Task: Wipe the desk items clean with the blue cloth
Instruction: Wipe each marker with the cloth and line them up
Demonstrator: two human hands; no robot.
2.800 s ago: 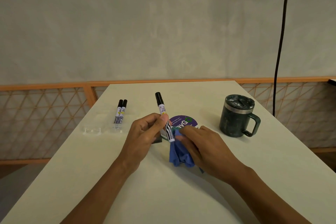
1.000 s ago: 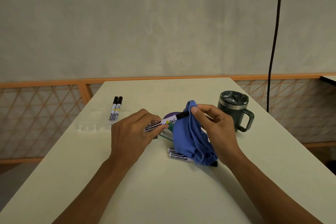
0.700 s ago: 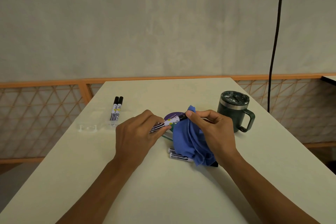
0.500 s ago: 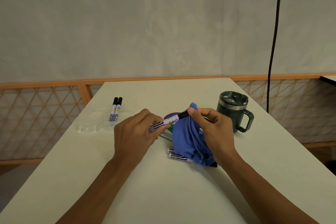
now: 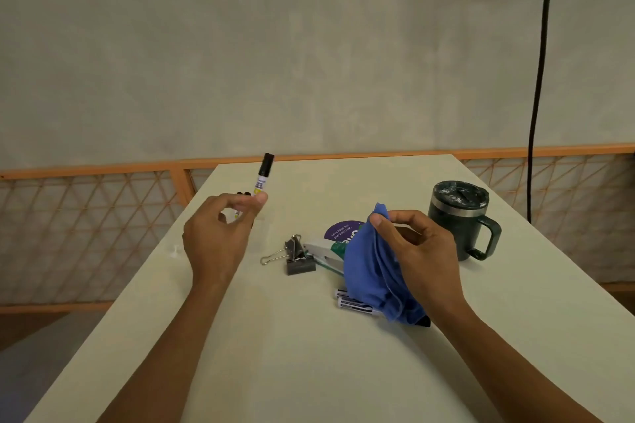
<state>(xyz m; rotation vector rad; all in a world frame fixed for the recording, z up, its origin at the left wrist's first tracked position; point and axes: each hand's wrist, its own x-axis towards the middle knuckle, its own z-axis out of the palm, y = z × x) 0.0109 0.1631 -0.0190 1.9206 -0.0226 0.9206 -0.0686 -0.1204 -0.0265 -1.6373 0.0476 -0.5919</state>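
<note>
My left hand [image 5: 216, 237] pinches a white marker with a black cap [image 5: 262, 177], held upright over the table's left side. My right hand [image 5: 421, 251] grips the blue cloth [image 5: 369, 271], which hangs bunched down to the tabletop. Two more markers [image 5: 354, 302] lie on the table, partly under the cloth. A black binder clip [image 5: 298, 256] and a white stapler [image 5: 321, 251] lie between my hands, beside a round purple sticker [image 5: 340, 232]. A dark green lidded mug [image 5: 458, 218] stands to the right.
The pale table [image 5: 309, 354] reaches back to an orange lattice railing [image 5: 86, 216] and a grey wall. A black cable [image 5: 537, 79] hangs at the right. Tips of other markers [image 5: 243, 194] peek out behind my left hand.
My left hand drew the marker out of the cloth and carried it up and to the left, now upright. The binder clip and stapler are uncovered. My right hand still holds the cloth.
</note>
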